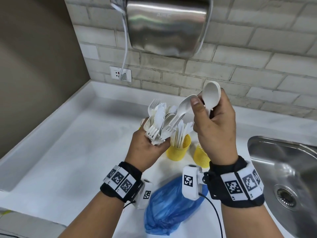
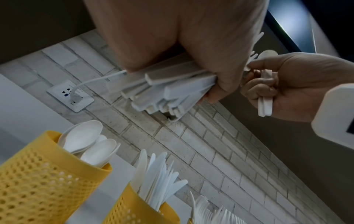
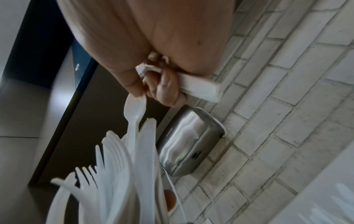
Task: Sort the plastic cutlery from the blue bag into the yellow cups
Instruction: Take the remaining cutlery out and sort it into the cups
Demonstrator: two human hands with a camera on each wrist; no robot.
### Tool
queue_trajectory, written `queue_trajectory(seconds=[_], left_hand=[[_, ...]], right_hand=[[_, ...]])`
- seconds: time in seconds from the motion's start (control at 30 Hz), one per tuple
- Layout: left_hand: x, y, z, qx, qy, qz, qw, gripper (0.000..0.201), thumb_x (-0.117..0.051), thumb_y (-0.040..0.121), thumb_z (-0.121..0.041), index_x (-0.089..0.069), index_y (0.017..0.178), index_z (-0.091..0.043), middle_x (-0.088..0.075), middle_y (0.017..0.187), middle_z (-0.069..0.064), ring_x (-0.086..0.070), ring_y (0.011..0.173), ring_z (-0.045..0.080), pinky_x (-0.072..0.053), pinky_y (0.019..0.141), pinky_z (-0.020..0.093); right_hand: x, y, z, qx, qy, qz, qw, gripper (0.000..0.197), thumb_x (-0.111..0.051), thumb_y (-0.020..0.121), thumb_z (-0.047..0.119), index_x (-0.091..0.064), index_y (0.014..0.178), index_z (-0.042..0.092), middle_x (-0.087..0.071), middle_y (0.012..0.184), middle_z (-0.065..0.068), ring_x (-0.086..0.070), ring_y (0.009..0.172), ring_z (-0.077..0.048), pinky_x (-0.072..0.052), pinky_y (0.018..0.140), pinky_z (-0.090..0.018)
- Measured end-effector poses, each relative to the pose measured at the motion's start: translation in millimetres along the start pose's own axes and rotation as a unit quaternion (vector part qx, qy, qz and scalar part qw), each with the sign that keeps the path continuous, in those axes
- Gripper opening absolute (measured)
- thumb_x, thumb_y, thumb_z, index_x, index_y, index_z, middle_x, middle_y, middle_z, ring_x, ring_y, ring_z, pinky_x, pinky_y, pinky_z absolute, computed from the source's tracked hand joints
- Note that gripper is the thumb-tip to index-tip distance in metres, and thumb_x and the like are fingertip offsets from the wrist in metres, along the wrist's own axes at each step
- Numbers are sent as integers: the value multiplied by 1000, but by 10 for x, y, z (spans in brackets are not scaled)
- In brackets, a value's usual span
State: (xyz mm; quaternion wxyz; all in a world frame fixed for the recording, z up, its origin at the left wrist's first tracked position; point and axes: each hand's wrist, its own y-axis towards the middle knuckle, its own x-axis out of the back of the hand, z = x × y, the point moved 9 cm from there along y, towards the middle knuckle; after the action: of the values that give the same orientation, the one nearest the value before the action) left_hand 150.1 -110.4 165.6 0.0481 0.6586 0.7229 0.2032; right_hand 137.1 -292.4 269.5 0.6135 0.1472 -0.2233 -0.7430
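Observation:
My left hand [image 1: 151, 143] grips a mixed bundle of white plastic forks, knives and spoons [image 1: 159, 121]; their handles [image 2: 168, 92] fan out below the fist. My right hand [image 1: 211, 121] holds a stack of white spoons [image 1: 211, 95] in its curled fingers, handles [image 3: 199, 87] poking out, while thumb and forefinger pinch the bowl of another spoon [image 1: 184, 105] that sticks up out of the bundle. Below stand yellow mesh cups: one with knives [image 1: 180, 148], one [image 1: 201, 157] partly behind my right wrist, one with spoons [image 2: 47, 174]. The blue bag [image 1: 171, 205] lies crumpled near me.
A steel sink [image 1: 283, 172] is sunk in the white counter [image 1: 68, 152] on the right. A steel hand dryer [image 1: 168, 24] hangs on the brick wall above, its cable plugged into a wall socket [image 1: 120, 73]. A brown wall closes the left side.

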Motion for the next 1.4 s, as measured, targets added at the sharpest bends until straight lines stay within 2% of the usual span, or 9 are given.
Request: queue_trajectory(seconds=[0.13, 0.3, 0.43, 0.53, 0.77, 0.87, 1.0, 1.17, 1.4], left_hand=[[3, -37, -88, -11, 1, 3, 1000, 37, -83, 81, -19, -72, 117, -22, -73, 105, 3, -72, 97, 9, -56, 84, 24], [37, -68, -118, 3, -1, 11, 1000, 45, -76, 75, -39, -68, 117, -23, -74, 104, -2, -73, 96, 10, -59, 81, 31], [38, -124, -111, 3, 10, 9, 1000, 38, -77, 78, -27, -70, 115, -25, -73, 104, 1, -72, 94, 10, -59, 81, 33], [28, -175, -115, 1, 15, 15, 1000, 38, -77, 78, -22, -70, 115, -23, -72, 104, 2, -72, 93, 11, -58, 80, 30], [62, -240, -141, -1, 21, 17, 1000, 27, -79, 81, -16, -69, 105, -19, -71, 94, 2, -69, 84, 9, -52, 73, 18], [88, -262, -155, 5, 20, 14, 1000, 26, -80, 81, -11, -69, 103, -18, -71, 88, -3, -68, 78, 4, -49, 71, 14], [106, -289, -199, 0, 12, 13, 1000, 28, -80, 81, -10, -67, 102, -24, -70, 86, -9, -67, 77, -2, -48, 72, 11], [121, -290, -205, -4, 5, 14, 1000, 32, -81, 80, -9, -68, 107, -20, -72, 92, -7, -69, 83, 1, -50, 74, 13], [104, -281, -155, -2, 5, 14, 1000, 37, -81, 76, -20, -68, 111, -20, -73, 99, -3, -71, 89, 8, -52, 77, 18]], right_hand=[[-104, -62, -129, -55, 38, 47, 997, 13, -69, 94, 25, -58, 95, 20, -54, 68, 15, -49, 57, -5, -39, 58, -26], [-199, -194, -155, -51, 30, 59, 996, 28, -78, 89, 31, -68, 103, 9, -69, 91, -19, -69, 83, -37, -57, 75, -53], [-165, -224, -63, -73, 123, 25, 989, 11, -68, 97, 14, -59, 91, 13, -50, 63, 13, -42, 52, -6, -35, 52, -24], [-137, -204, -46, -111, 225, -7, 968, 16, -52, 106, 13, -50, 90, 13, -44, 66, 3, -27, 53, -14, -23, 47, -28], [144, -206, -81, -131, 335, -135, 923, 20, -39, 111, 25, -53, 110, 12, -68, 85, -12, -66, 79, -31, -54, 70, -40], [256, -226, -53, -131, 365, -172, 905, 23, -37, 112, 30, -51, 100, 15, -61, 74, -12, -66, 67, -33, -56, 68, -43], [378, -260, -20, -108, 358, -191, 908, 28, -37, 111, 35, -49, 95, 15, -39, 58, -3, -41, 44, -18, -41, 50, -26], [308, -281, 33, -96, 277, -121, 948, 20, -52, 106, 25, -57, 97, 7, -28, 60, 0, -25, 46, -12, -26, 47, -22], [110, -362, 228, -25, 15, 18, 999, 11, -74, 89, 16, -70, 80, 16, -58, 62, -16, -52, 57, -12, -45, 58, -21]])
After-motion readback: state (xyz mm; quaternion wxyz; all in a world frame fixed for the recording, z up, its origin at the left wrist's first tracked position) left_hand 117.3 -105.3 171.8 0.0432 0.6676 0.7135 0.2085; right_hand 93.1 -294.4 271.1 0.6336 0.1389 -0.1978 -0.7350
